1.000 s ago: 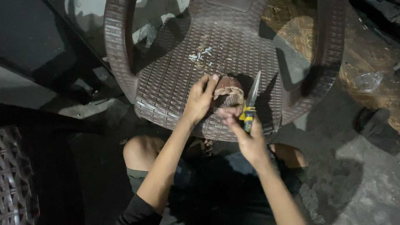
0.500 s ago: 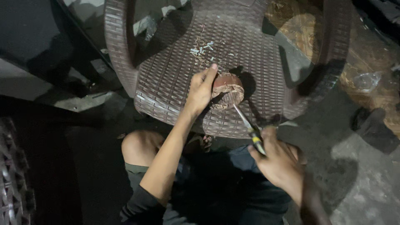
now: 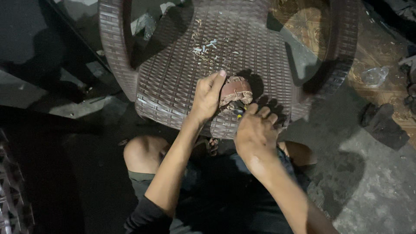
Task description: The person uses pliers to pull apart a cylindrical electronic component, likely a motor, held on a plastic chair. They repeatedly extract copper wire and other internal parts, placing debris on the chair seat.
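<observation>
My left hand (image 3: 207, 98) is clasped around the left side of a round brown object with ragged, fibrous edges (image 3: 236, 90), pressing it onto the seat of a brown woven chair (image 3: 173, 82). Right beside it, my right hand (image 3: 255, 131) is closed on a yellow-handled tool (image 3: 238, 112). Only a bit of yellow shows between the fingers. The tool's tip is hidden against the lower edge of the object.
Pale shavings (image 3: 207, 47) lie scattered on the seat behind the object. My knees (image 3: 141, 154) are bent under the chair's front edge. A dark shoe-like thing (image 3: 381, 123) and a crumpled clear plastic piece (image 3: 373, 76) lie on the concrete floor at the right.
Half a second ago my right hand was drawn back with the thin blade pointing at the object. It has since moved up against the object, hiding the blade. The left hand kept its grip.
</observation>
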